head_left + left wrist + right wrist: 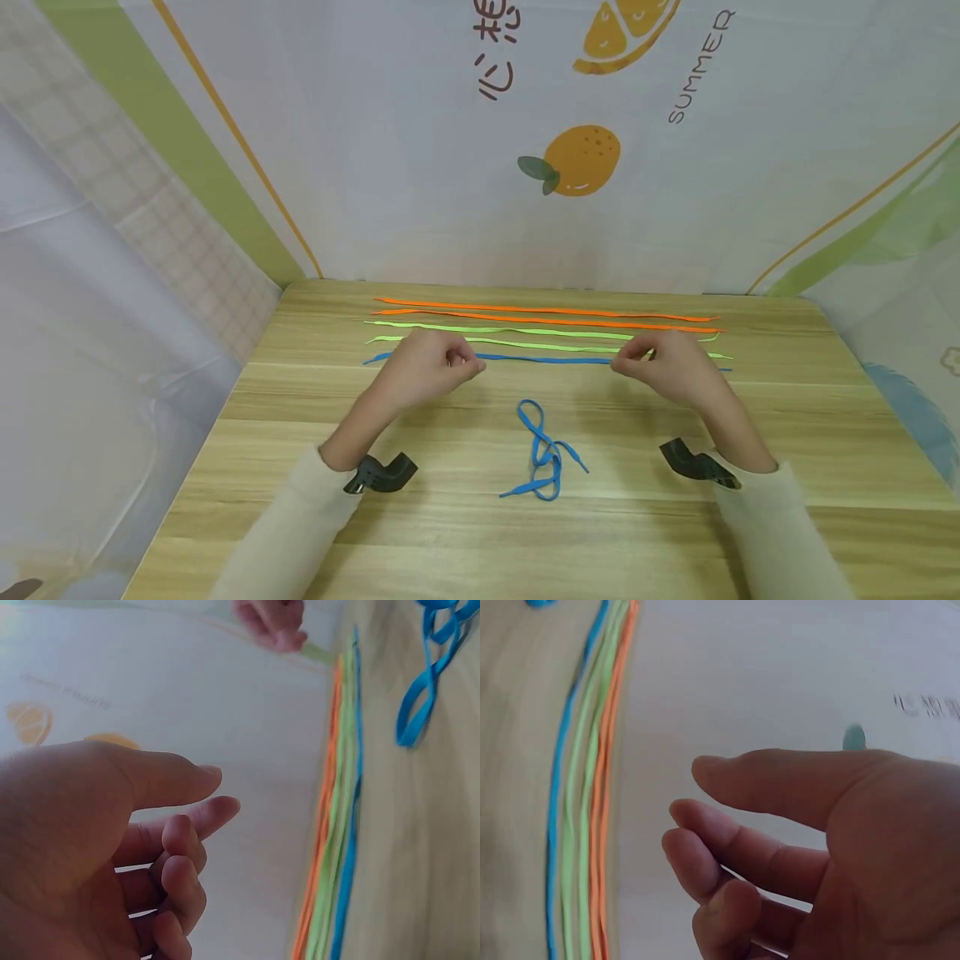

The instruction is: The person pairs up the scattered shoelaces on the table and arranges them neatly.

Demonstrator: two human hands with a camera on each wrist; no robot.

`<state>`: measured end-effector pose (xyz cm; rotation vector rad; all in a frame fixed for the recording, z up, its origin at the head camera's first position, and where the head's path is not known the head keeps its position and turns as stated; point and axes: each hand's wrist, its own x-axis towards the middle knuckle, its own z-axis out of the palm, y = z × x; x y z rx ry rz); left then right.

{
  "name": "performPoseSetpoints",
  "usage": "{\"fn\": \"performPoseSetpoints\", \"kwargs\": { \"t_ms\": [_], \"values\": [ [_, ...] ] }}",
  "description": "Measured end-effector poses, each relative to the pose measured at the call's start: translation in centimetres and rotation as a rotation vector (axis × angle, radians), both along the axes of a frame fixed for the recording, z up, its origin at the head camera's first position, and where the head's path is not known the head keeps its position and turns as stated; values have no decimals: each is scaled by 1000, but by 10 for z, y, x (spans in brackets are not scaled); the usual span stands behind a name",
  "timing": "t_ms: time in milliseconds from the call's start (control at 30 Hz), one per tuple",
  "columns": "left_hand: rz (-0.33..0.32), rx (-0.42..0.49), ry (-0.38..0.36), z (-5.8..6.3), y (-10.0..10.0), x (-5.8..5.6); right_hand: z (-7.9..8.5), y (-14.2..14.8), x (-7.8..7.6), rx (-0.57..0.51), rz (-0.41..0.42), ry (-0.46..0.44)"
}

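Observation:
Two bare hands hover over the wooden table, fingers loosely bent and holding nothing. My left hand (429, 367) and right hand (670, 367) overlap the straight blue shoelace (543, 360) in the head view. Both wrist views show a gap between thumb and fingertips, with that blue lace (348, 862) lying apart from the left hand (97, 840) and the lace (553, 847) apart from the right hand (780, 847). Closer to the person, a second blue shoelace (530, 487) lies crumpled in loops, its tips pointing outward.
Beyond the straight blue lace lie two light green laces (547, 333) and two orange laces (525, 309), stretched roughly parallel. A printed cloth (420, 167) hangs behind the table (450, 542). Black wrist mounts (386, 475) sit at the cream sleeves (292, 517).

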<state>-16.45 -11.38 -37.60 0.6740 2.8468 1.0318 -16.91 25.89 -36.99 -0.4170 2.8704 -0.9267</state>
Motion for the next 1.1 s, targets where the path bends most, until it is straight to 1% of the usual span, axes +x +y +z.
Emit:
{"fn": "performPoseSetpoints", "kwargs": {
  "t_ms": [133,267,433,533,667,767,967,1100],
  "values": [
    [-23,-20,-14,-8,12,3,-8,-16,2,20,34,11],
    [-49,-42,-25,-18,22,5,-17,-32,3,28,70,1],
    [-95,-49,-48,-30,33,6,-30,-52,3,39,115,-13],
    [-103,-50,-68,-36,38,7,-38,-62,4,54,134,-18],
    [-97,-45,-105,-45,43,8,-48,-71,5,68,160,-13],
    [-84,-61,-116,-52,47,8,-53,-76,7,78,174,-12],
    [-49,-80,-109,-60,52,10,-59,-82,9,94,162,-20],
    [-36,-85,-104,-64,55,11,-62,-85,10,118,156,-5]
  ]
}}
